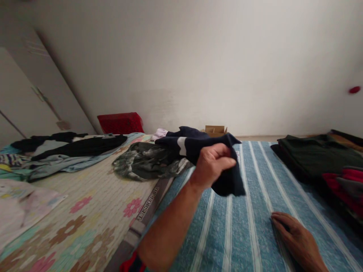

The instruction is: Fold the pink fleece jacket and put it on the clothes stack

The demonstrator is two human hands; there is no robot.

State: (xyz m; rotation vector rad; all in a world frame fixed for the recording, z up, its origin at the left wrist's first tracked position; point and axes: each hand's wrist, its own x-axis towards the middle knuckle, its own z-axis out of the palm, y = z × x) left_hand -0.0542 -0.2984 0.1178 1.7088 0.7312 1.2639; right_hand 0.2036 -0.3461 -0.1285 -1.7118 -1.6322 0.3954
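My left hand [214, 164] is closed on the edge of a dark navy garment [195, 145] with a white patch, lifting that end above the bed. The garment's loose part hangs below my fingers, and its far part trails back to the left. Lower right, my right hand [296, 240] rests on the blue striped sheet [235, 223], fingers extended and holding nothing. Just left of the navy garment lies a crumpled dark grey patterned garment [141, 160]. Behind it shows a bit of pale lilac cloth [160, 134].
Folded dark green clothes [312, 155] and red clothes [346, 185] are stacked at right. Loose clothes [82, 149] lie at left on a floral cover [99, 204]. By the wall are a red box [120, 122] and an open cardboard box [215, 130].
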